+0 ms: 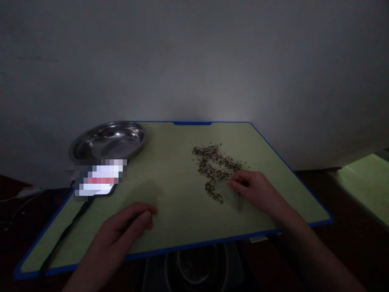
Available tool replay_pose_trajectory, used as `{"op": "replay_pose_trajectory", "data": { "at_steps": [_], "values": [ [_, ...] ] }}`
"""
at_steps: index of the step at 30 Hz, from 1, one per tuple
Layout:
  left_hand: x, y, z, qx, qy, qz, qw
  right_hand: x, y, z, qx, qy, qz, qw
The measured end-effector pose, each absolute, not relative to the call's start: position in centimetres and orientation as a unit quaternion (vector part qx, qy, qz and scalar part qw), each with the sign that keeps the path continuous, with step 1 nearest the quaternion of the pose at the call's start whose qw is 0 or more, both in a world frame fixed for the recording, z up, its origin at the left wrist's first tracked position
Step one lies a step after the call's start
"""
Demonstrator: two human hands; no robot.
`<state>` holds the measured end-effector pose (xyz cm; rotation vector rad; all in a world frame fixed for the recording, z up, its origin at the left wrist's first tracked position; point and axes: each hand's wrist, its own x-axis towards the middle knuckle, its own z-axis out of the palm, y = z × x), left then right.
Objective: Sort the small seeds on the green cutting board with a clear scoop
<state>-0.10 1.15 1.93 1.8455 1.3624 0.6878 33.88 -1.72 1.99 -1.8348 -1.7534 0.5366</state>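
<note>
Pinched at its far edge by the right hand, a clear piece is angled toward the body, right of the grains' near end; left of them, the left hand is curled, fingertip contact unclear.

A plain grey wall is filling the upper part of the frame, with a faint horizontal mark showing at upper left. Dim light is falling unevenly, leaving the corners darker and the wall's middle paler. Below, a pale green tabletop with blue edging is reaching toward the wall. Another pale green surface is showing at the right edge, and dark reddish areas are lying in shadow at both lower sides.
</note>
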Motion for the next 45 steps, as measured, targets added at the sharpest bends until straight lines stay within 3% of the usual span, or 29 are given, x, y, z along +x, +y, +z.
{"op": "replay_pose_trajectory", "data": {
  "at_steps": [6, 17, 29, 45],
  "values": [
    [-0.2, 0.9, 1.9, 0.728, 0.503, 0.276, 0.375, 34.5, -2.8, 3.1, -0.675, -0.638, 0.213, 0.303],
    [0.1, 0.9, 2.0, 0.729, 0.493, 0.286, 0.378, 33.3, -5.5, 2.2, -0.676, -0.637, 0.266, 0.258],
    [0.1, 0.7, 2.0, 0.733, 0.494, 0.287, 0.370, 31.6, -2.6, 2.2, -0.632, -0.709, 0.225, 0.217],
    [0.2, 0.7, 2.3, 0.740, 0.488, 0.278, 0.371, 30.1, -3.2, 2.1, -0.554, -0.750, 0.312, 0.179]
  ]
}}
